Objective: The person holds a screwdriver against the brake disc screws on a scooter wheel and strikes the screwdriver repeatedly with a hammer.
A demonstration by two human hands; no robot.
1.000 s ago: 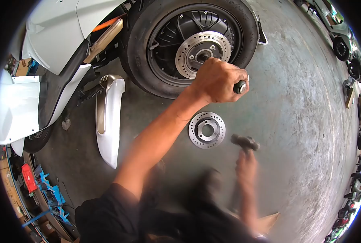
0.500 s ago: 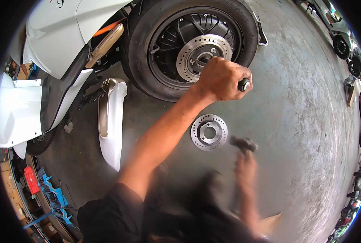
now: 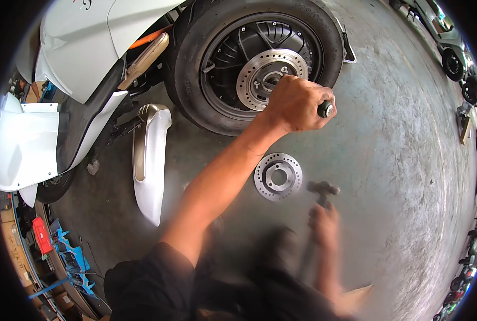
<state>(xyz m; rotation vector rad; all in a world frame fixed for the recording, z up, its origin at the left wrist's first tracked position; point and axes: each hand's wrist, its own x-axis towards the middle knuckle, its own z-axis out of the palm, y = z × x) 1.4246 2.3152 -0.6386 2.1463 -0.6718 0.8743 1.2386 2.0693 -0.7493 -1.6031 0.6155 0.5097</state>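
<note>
My left hand (image 3: 300, 104) is wrapped round a dark-handled tool (image 3: 326, 109); the butt of its handle faces me and its far end is hidden behind the fist. This fist is in front of the wheel hub, beside the drilled brake disc (image 3: 249, 80) on the black wheel (image 3: 222, 59). Lower right, my right hand (image 3: 324, 220) grips a hammer (image 3: 324, 188), its head pointing up and slightly blurred. Between the two hands a second brake disc (image 3: 278, 177) lies flat on the floor, just left of the hammer head.
A white and bronze cover (image 3: 152, 166) lies on the floor left of my forearm. White scooter bodywork (image 3: 78, 48) fills the upper left. Blue parts (image 3: 75, 257) and a red item (image 3: 42, 235) are at lower left. More vehicles line the right edge.
The hammer in my right hand has turned a little, its head now more level. My left hand keeps its grip on the tool. The whole view has shifted slightly.
</note>
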